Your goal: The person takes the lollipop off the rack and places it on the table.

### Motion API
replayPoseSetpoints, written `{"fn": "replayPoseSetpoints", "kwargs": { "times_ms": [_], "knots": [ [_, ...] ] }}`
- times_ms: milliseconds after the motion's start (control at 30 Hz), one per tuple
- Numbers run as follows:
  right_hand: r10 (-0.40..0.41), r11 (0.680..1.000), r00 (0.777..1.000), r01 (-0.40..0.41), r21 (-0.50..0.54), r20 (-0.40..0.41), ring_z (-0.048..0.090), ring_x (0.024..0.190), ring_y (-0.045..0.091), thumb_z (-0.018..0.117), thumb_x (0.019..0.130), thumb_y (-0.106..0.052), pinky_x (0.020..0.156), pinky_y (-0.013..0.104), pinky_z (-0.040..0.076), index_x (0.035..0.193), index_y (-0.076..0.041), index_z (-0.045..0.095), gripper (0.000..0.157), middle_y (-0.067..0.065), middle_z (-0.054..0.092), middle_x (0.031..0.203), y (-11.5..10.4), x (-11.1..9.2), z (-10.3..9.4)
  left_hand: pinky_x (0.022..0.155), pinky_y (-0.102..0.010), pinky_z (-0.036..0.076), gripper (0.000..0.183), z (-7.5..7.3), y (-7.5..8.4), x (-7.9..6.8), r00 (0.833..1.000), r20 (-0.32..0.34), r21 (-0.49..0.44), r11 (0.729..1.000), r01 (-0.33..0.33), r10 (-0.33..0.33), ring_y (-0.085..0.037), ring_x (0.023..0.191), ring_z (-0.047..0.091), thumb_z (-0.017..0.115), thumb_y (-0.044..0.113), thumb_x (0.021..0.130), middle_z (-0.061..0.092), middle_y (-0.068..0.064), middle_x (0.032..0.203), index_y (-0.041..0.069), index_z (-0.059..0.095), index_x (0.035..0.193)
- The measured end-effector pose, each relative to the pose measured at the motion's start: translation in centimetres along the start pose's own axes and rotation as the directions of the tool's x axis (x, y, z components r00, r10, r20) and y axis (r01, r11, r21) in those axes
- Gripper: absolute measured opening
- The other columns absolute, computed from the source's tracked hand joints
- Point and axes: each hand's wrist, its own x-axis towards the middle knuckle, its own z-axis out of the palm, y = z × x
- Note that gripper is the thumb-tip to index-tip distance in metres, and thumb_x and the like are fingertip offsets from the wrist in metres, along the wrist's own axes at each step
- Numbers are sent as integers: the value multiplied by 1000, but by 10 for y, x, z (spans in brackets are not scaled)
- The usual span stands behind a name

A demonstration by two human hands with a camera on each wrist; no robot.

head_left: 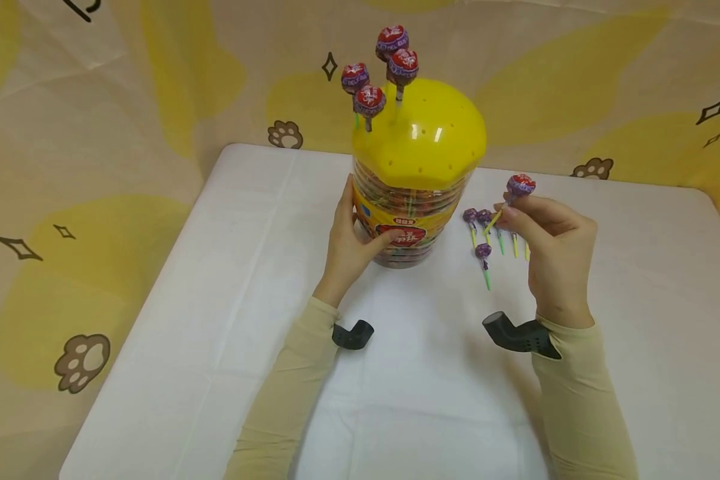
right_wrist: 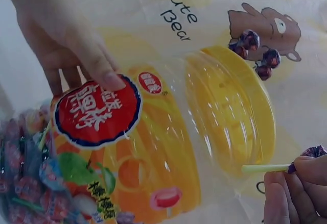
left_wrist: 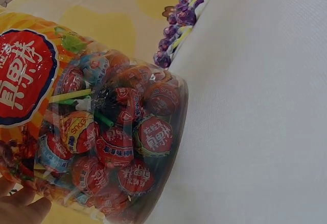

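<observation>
My left hand (head_left: 349, 250) holds the side of a big clear plastic jar (head_left: 435, 210), its thumb lying across the red label. The left wrist view shows the jar's lower part packed with wrapped lollipops (left_wrist: 135, 177). On top sits a domed yellow lid (head_left: 432, 143) dotted with small holes. Several purple-and-red lollipops (head_left: 369, 100) stand in its left and back part, sticks down. To the right of the jar, my right hand (head_left: 558, 250) pinches another lollipop (head_left: 521, 185) just under its wrapped head. Its pale yellow stick (right_wrist: 265, 168) points toward the jar.
Several purple-wrapped lollipops (head_left: 483, 251) with green and yellow sticks lie on the white table (head_left: 264, 267), right of the jar; my right hand partly hides them. A patterned yellow cloth (head_left: 564, 87) hangs behind the table. Black curved pieces (head_left: 353, 335) stick out from both sleeves.
</observation>
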Motion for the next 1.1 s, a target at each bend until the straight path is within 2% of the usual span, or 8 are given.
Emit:
{"fn": "replayPoseSetpoints", "kwargs": {
  "times_ms": [333, 533, 600, 733, 833, 900, 1000, 1100],
  "knots": [
    [71, 997, 997, -70, -43, 11, 65, 65, 26, 65, 79, 16, 67, 27, 58, 87, 19, 66, 9, 18, 69, 79, -1, -2, -25, 111, -38, 29, 102, 0, 0, 0, 1000, 2, 2, 1000, 3, -3, -23, 137, 27, 78, 19, 80, 21, -13, 153, 9, 6, 152],
    [179, 965, 984, -177, -196, -3, 67, 66, 19, 68, 79, 12, 66, 26, 57, 87, 14, 69, 8, 11, 70, 76, 0, 2, -45, 111, -37, 29, 103, 0, 0, 0, 1000, 4, 4, 1000, 11, -11, -22, 137, 27, 78, 19, 79, 21, -12, 153, 10, 6, 152],
    [223, 932, 975, -217, -290, -13, 67, 63, 16, 69, 79, 10, 65, 23, 57, 86, 9, 71, 7, 7, 71, 74, 3, 5, -52, 111, -37, 29, 103, 0, 0, 0, 1000, 5, 3, 1000, 11, -11, -22, 137, 27, 78, 19, 79, 21, -12, 153, 10, 6, 152],
    [358, 803, 934, -307, -510, 2, 67, 63, 11, 70, 82, 1, 66, 17, 55, 87, 1, 73, 6, -2, 70, 74, 9, 11, -70, 111, -38, 29, 102, 0, 1, 0, 1000, 8, 5, 1000, 6, -6, -22, 137, 26, 78, 18, 80, 21, -13, 153, 9, 6, 152],
    [472, 686, 881, -340, -644, 39, 67, 67, 7, 66, 87, -2, 66, 16, 55, 95, 7, 70, 13, -8, 69, 77, 18, 15, -84, 111, -38, 28, 102, 0, 1, 0, 1000, 9, 5, 1000, 6, -6, -22, 137, 26, 77, 18, 80, 21, -13, 153, 8, 6, 152],
    [534, 635, 843, -348, -689, 67, 67, 68, 6, 62, 89, -1, 66, 18, 55, 102, 17, 63, 22, -10, 67, 77, 25, 17, -92, 111, -38, 28, 102, 0, 1, 0, 1000, 8, 6, 1000, 8, -8, -22, 137, 26, 77, 18, 80, 21, -13, 153, 9, 6, 152],
    [610, 591, 787, -374, -715, 93, 67, 69, 4, 59, 91, 1, 67, 19, 56, 109, 25, 54, 31, -12, 67, 76, 35, 18, -102, 111, -38, 29, 102, 0, 1, 0, 1000, 7, 3, 1000, 9, -9, -22, 137, 26, 77, 19, 80, 21, -13, 153, 9, 6, 152],
    [647, 566, 756, -391, -726, 98, 66, 70, 3, 59, 91, 0, 67, 19, 56, 111, 27, 51, 35, -11, 68, 77, 43, 19, -108, 111, -37, 29, 102, 0, 1, 0, 1000, 5, 1, 1000, 5, -5, -22, 137, 27, 77, 20, 80, 21, -12, 153, 9, 6, 152]
  ]
}}
